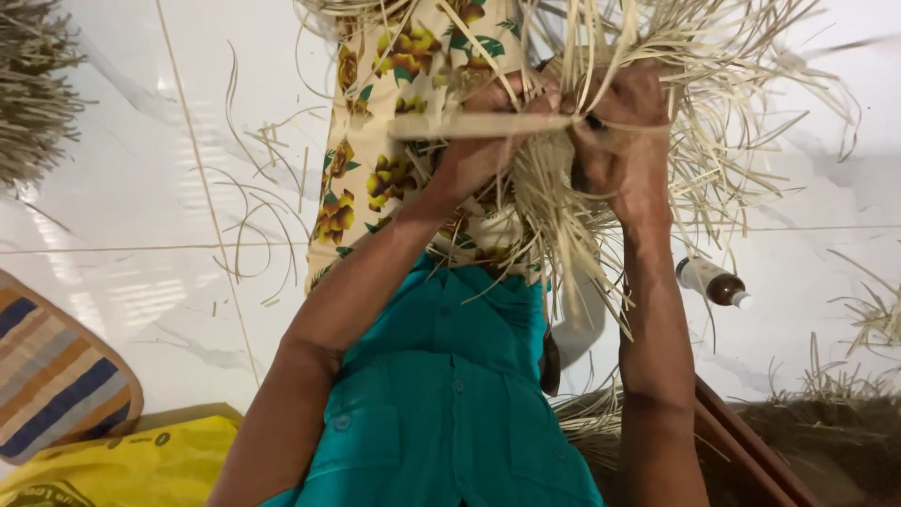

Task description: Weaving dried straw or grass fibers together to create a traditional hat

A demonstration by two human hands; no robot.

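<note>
Left hand [488, 122]: closing around a flat pale strip [479, 125] and the gathered straw behind it, fingers curled tight, thumb side pressing the strip against the bundle.
Right hand [624, 127]: gripping the same strip at its other end and the neck of the straw bundle [563, 188]; fingers are wrapping fully round, nothing loose in the palm that can be seen.
Where the bundle is: held up in the air over the person's lap, above the floral cloth [394, 141], not resting on the floor.
How it is likely handling: seemingly light and dry; single fibres are looking thin, springy and easy to snap or slip out, while the bunched middle is looking stiffer. Loose ends are fanning out on all sides.
Where to take hold: judged best at the tight waist between the two hands, where the strands are packed; the flat strip is best pinched near its ends.
Count: one bundle in hand, one flat strip across it, two hands on it.
Around it: one small brown bottle [711, 282] lying on the white tiled floor [122, 188] near the right forearm; one striped mat [52, 371] and one yellow bag [131, 465] at the lower left edge of the floor; stray strands are scattering over the tiles, too many to count.
</note>
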